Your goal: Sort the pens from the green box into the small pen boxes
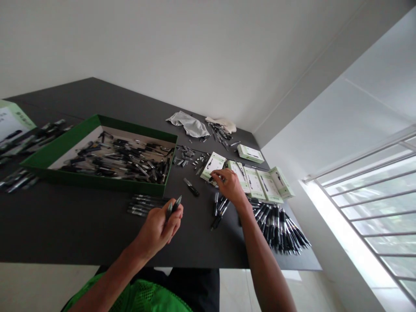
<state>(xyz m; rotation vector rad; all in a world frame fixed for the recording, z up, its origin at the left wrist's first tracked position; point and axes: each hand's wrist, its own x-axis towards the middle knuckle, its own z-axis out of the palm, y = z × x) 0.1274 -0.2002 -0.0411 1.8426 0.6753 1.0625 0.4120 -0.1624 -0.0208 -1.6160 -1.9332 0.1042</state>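
Observation:
My left hand is closed around pens, with two dark tips sticking up past the thumb. My right hand is farther forward, fingers pinched at the front of a pale green pen box. A short dark end of what looks like a pen shows at its fingertips; the rest is hidden by the hand. Between the hands a single black pen lies on the table. Several clear-barrelled pens lie in a row beside my left hand. More pens lie below my right wrist.
A green tray full of loose pens stands at left. Small pen parts lie right of it. Opened boxes and a fanned pile of pens are at right. A white cloth and another box sit behind.

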